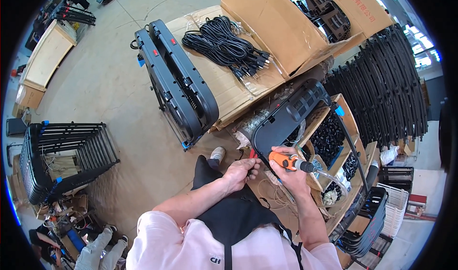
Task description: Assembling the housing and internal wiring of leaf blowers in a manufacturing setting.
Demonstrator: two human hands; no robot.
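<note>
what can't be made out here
All in the head view:
Anything in the left hand: too small, mostly hidden by that hand
Far end of the orange tool: hidden by its body and the right hand
Shapes of the small black parts: too small
Part of the cardboard box: cut off by upper edge

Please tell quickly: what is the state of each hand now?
Left hand: curled in; whether it holds something cannot be told.
Right hand: closed around the orange tool.
</note>
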